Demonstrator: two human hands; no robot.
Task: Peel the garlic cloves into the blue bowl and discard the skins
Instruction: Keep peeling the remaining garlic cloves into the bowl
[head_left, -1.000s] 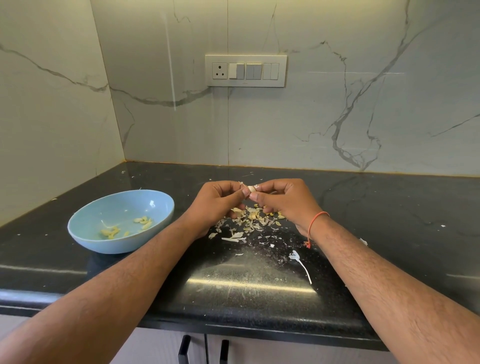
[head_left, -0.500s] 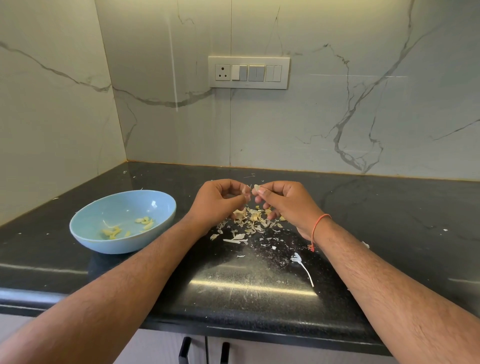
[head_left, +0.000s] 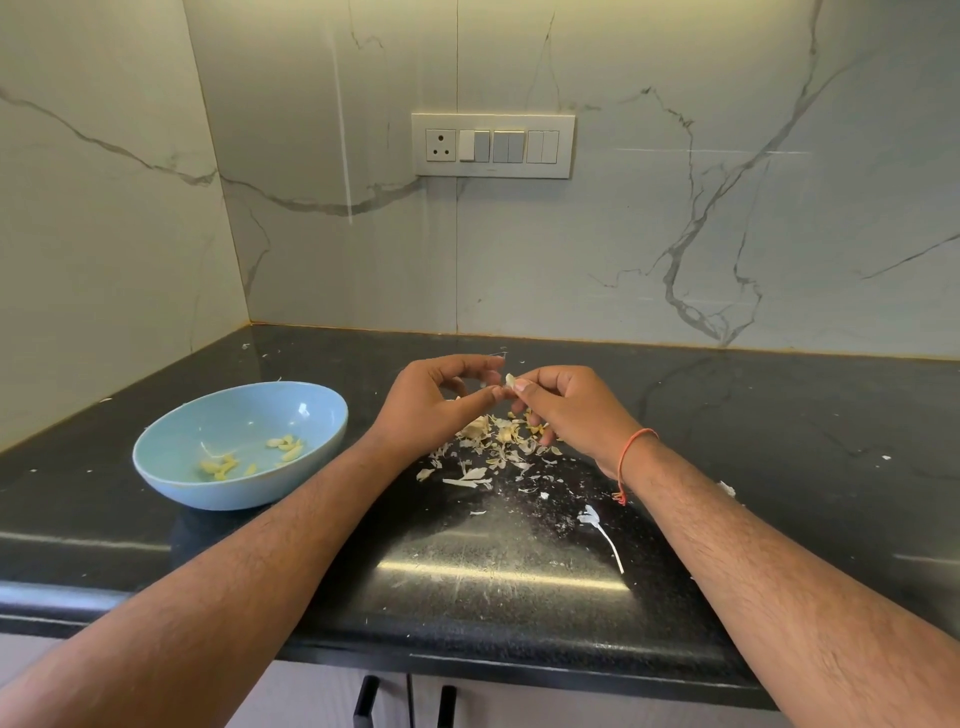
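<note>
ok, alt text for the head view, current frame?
Two bare hands, left hand and right hand, pinch a small garlic clove above papery skins on a black granite counter; a pale blue bowl holding peeled cloves sits left.

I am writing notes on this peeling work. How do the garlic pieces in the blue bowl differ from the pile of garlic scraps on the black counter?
The peeled garlic cloves lie inside the blue bowl; the pile of garlic skins lies on the bare black counter, below the hands. The cloves are yellowish, plump and few, in two small groups; the skins are whiter, thin, flaky, many and scattered. Both are small and pale.
</note>
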